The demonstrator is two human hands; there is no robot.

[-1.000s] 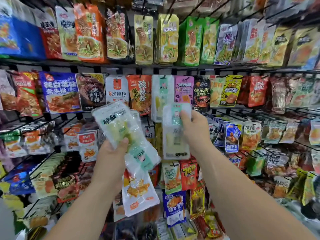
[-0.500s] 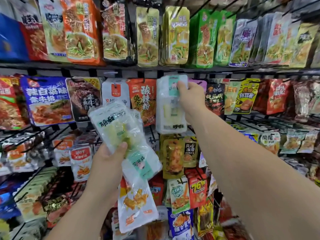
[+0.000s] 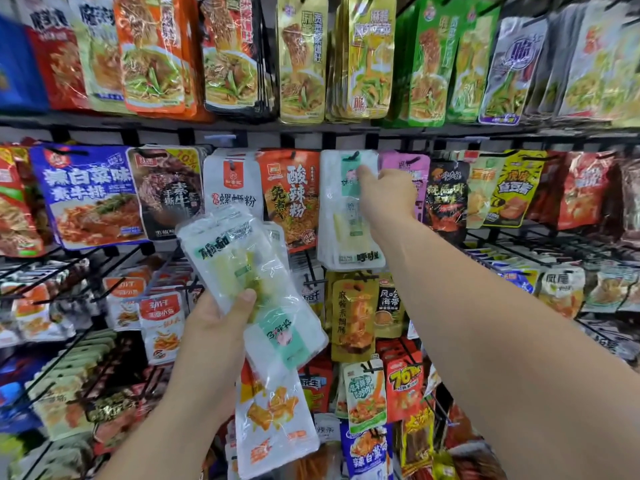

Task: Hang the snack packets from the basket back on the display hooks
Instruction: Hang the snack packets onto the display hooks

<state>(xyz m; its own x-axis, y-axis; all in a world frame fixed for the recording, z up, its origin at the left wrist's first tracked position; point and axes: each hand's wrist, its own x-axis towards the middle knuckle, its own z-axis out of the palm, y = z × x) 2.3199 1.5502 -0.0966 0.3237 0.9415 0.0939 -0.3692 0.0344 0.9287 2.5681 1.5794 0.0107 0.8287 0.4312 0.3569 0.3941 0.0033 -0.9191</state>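
My right hand [image 3: 389,197] reaches up to the middle row and pinches a white packet with a teal strip [image 3: 348,216], thumb on its front. The packet's top hole sits at a black display hook [image 3: 351,156], in front of a stack of the same packets. My left hand [image 3: 214,327] grips a fanned bunch lower down: a clear packet with pale green contents [image 3: 235,258], another white and teal packet [image 3: 287,337], and a white packet with orange pieces [image 3: 273,420]. The basket is out of view.
Hanging snack packets fill the wall in rows. An orange noodle packet [image 3: 291,195] hangs left of the hook and a pink packet [image 3: 405,164] right of it. Black wire hooks [image 3: 512,244] jut out below at the right and left.
My right hand lifted the white and teal packet from chest height up to the middle-row hook. The left hand kept its bunch almost still. The view moved closer and upward.
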